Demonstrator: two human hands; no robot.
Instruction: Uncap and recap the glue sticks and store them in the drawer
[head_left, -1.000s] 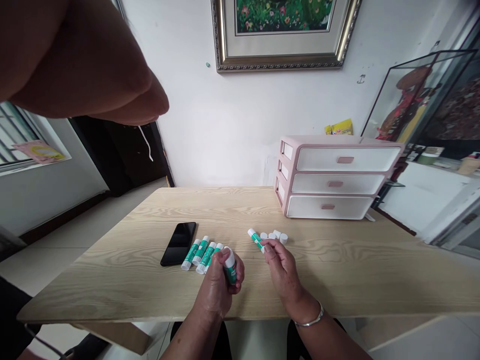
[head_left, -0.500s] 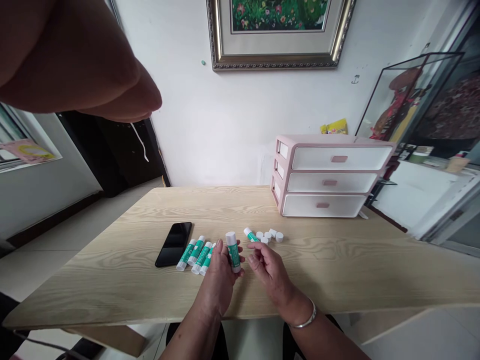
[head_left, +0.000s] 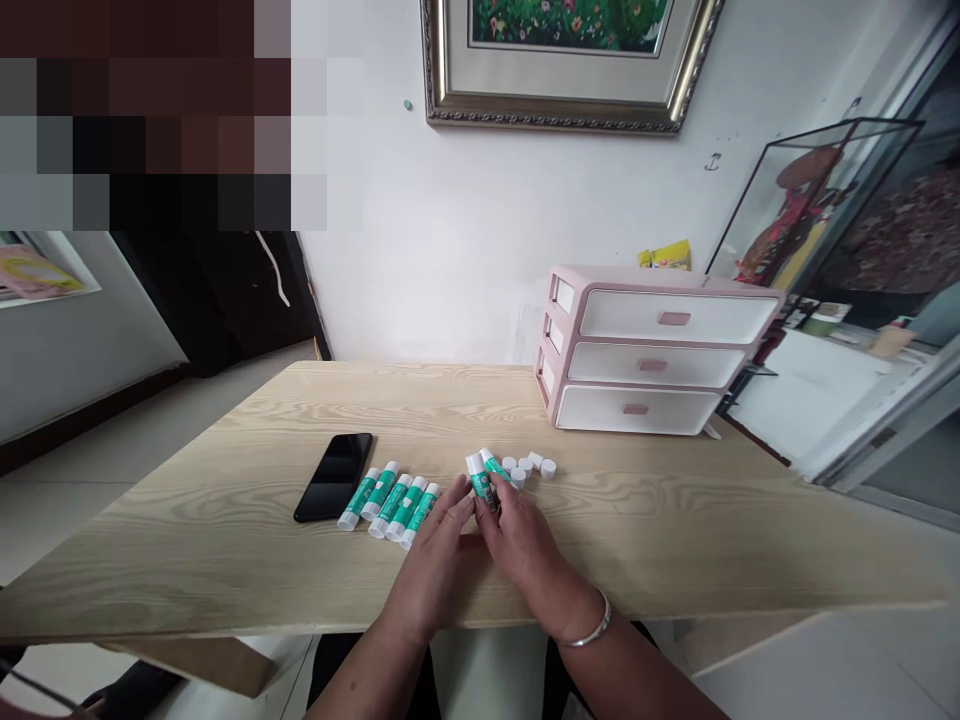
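Note:
A green-and-white glue stick stands tilted between my two hands, its white end up. My right hand grips it, thumb and fingers closed on its lower part. My left hand is right beside it, fingers stretched out and close to the stick; whether they touch it I cannot tell. Another glue stick lies just behind the held one, partly covered. Several more glue sticks lie side by side to the left of my left hand. Several loose white caps sit beyond my right hand.
A black phone lies left of the glue sticks on the wooden table. At the back right stands a pink-and-white drawer unit. A framed picture hangs on the wall. The upper left corner is pixelated.
The glue stick has passed from my left hand into my right hand's grip and moved slightly right and up. My right hand has closed and shifted left; the view has tilted a little.

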